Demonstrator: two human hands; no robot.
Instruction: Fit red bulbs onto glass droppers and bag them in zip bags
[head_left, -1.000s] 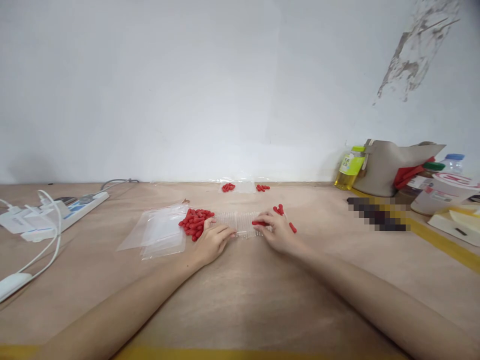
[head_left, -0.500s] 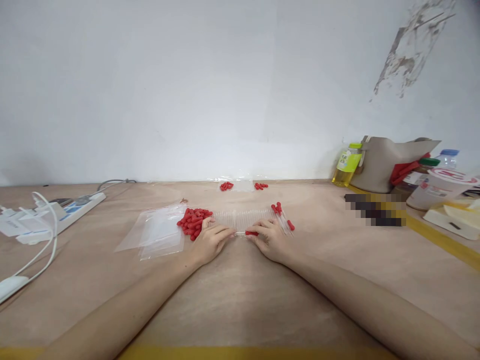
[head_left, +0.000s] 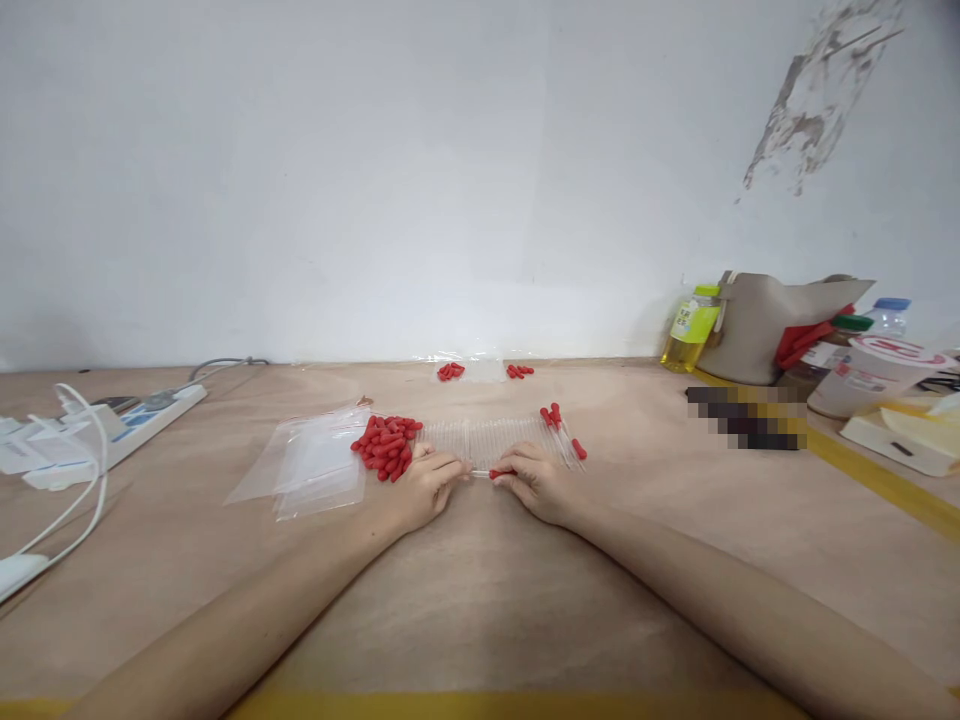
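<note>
My left hand (head_left: 431,486) pinches a tube (head_left: 481,474) and my right hand (head_left: 541,486) a bulb (head_left: 494,474) at its end, at six o'clock in the head view; from here I can't tell whether it's seated. I judge the tube light, stiff, slick and breakable, best taken near its end, the bulb soft and grippy. I count three droppers (head_left: 556,412) at four o'clock; the row (head_left: 487,437) of tubes at six and pile (head_left: 388,447) of bulbs at eight defeat counting.
</note>
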